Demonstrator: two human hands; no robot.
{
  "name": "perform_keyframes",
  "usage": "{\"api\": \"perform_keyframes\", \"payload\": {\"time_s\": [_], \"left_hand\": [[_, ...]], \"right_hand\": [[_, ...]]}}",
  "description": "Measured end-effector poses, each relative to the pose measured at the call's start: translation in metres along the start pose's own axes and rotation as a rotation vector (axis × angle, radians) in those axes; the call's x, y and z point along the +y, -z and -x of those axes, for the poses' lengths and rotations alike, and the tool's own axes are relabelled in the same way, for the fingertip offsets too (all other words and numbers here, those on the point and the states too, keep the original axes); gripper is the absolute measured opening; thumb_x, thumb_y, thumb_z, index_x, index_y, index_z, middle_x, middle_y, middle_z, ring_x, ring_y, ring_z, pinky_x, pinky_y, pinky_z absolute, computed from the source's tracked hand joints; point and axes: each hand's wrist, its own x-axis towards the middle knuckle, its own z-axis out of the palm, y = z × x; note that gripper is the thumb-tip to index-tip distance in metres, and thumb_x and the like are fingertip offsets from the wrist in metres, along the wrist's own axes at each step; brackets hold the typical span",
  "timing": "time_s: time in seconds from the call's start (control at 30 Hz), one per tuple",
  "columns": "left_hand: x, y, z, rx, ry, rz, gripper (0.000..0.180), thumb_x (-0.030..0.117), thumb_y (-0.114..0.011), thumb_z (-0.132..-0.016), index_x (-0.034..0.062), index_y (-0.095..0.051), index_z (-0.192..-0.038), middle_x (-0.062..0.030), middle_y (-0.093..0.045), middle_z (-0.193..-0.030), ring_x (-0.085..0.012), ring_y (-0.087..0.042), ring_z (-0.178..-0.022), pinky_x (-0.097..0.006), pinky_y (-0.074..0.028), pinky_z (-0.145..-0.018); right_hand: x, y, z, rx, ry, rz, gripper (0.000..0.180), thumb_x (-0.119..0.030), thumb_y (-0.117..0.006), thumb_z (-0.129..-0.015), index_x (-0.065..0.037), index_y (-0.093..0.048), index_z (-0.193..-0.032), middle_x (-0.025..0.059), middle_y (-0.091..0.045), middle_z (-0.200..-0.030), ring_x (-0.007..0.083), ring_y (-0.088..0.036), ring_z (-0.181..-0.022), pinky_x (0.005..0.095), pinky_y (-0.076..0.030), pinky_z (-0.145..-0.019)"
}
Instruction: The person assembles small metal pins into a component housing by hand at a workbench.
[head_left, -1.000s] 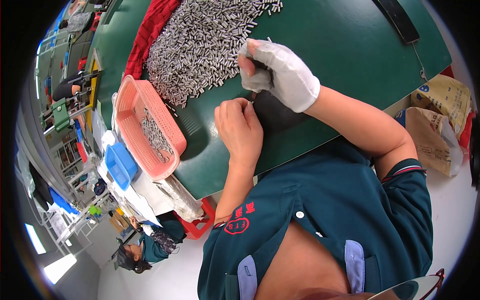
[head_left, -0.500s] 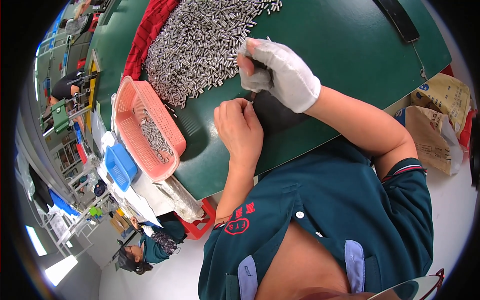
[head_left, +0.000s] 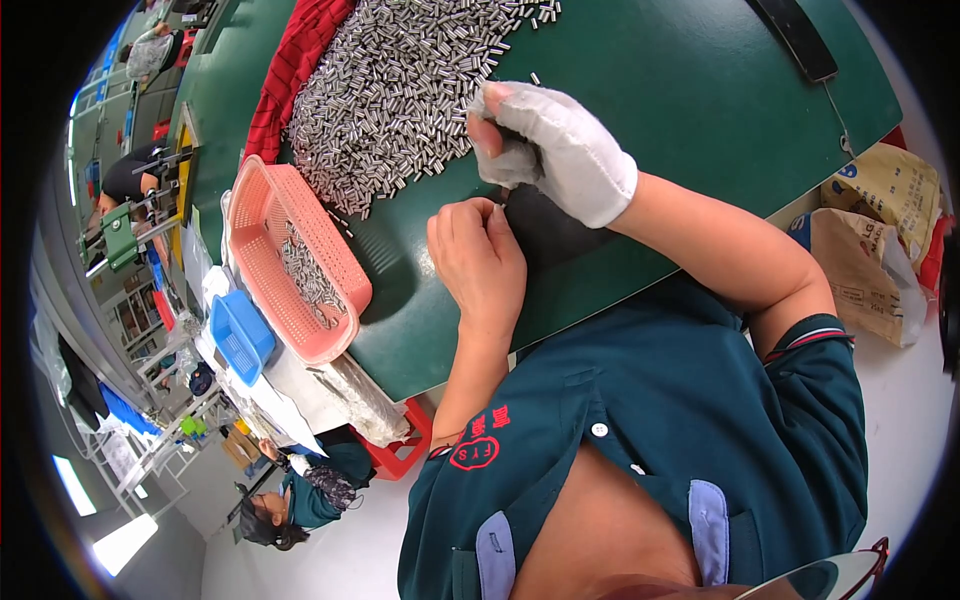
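Observation:
My left hand (head_left: 478, 252) is bare and rests on the green table (head_left: 680, 90), its fingers curled in and closed. What they hold, if anything, is hidden. Just beyond it and to the right, my right hand (head_left: 565, 150) wears a white glove that leaves some fingertips bare. Its fingers are bent round into a closed curl, and I cannot make out anything in them. A broad heap of small shiny metal pins (head_left: 400, 100) lies just past both hands. Under my right hand is a dark patch or pad (head_left: 550, 235), partly covered.
A pink perforated basket (head_left: 300, 190) with some metal pins stands left, beside a blue tray (head_left: 240, 335). Red cloth (head_left: 290, 80) borders the heap. A long black object (head_left: 795, 38) lies far right. Paper sacks (head_left: 865, 270) stand by the table. Another person (head_left: 300, 495) sits at lower left.
My right hand has shifted very slightly left and toward me. My left hand stays in place, and the heap looks the same.

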Motion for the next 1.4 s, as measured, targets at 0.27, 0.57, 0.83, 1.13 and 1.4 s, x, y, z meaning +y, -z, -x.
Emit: {"api": "perform_keyframes", "payload": {"time_s": [0.27, 0.57, 0.83, 1.13, 1.4], "left_hand": [[0.000, -0.001, 0.001, 0.021, -0.009, 0.005, 0.009, 0.003, -0.061, -0.079, 0.0047, -0.054, -0.082, -0.0101, -0.054, -0.081, -0.0313, -0.049, -0.077, -0.041, -0.040, -0.071], [-0.003, -0.002, 0.001, 0.012, -0.009, 0.004, 0.009, 0.003, -0.062, -0.078, 0.0053, -0.054, -0.083, -0.0101, -0.054, -0.082, -0.0317, -0.049, -0.079, -0.042, -0.039, -0.072], [-0.003, -0.002, 0.002, 0.013, -0.012, -0.024, 0.011, 0.004, -0.061, -0.078, 0.0058, -0.053, -0.085, -0.0102, -0.053, -0.083, -0.0316, -0.050, -0.082, -0.042, -0.039, -0.074], [-0.001, 0.000, 0.003, 0.015, 0.008, -0.013, 0.009, 0.005, -0.062, -0.080, 0.0046, -0.054, -0.084, -0.0110, -0.055, -0.084, -0.0315, -0.051, -0.082, -0.041, -0.039, -0.075], [0.005, 0.002, 0.000, 0.018, 0.000, -0.071, 0.006, 0.004, -0.061, -0.082, 0.0037, -0.057, -0.086, -0.0109, -0.056, -0.083, -0.0302, -0.052, -0.081, -0.039, -0.042, -0.074]], "right_hand": [[0.002, -0.001, 0.002, -0.015, 0.012, 0.010, 0.038, -0.036, -0.044, -0.097, -0.006, -0.048, -0.074, -0.0012, -0.035, -0.061, 0.0105, -0.031, -0.057, 0.0254, -0.027, -0.056], [-0.001, -0.007, 0.006, -0.025, -0.006, 0.058, 0.039, -0.039, -0.044, -0.096, -0.006, -0.050, -0.076, 0.0002, -0.043, -0.066, 0.0083, -0.029, -0.058, 0.0239, -0.026, -0.055], [0.000, -0.007, 0.010, -0.079, -0.001, 0.112, 0.037, -0.038, -0.046, -0.096, -0.006, -0.051, -0.079, 0.0003, -0.048, -0.076, 0.0079, -0.039, -0.067, 0.0219, -0.035, -0.061], [0.008, -0.001, 0.009, -0.090, 0.073, 0.101, 0.035, -0.034, -0.044, -0.097, -0.007, -0.049, -0.075, -0.0002, -0.043, -0.067, 0.0086, -0.036, -0.059, 0.0243, -0.031, -0.056], [0.008, 0.002, 0.001, -0.035, 0.067, 0.029, 0.038, -0.036, -0.042, -0.097, -0.008, -0.048, -0.073, -0.0006, -0.039, -0.060, 0.0103, -0.034, -0.054, 0.0254, -0.028, -0.053]]}}
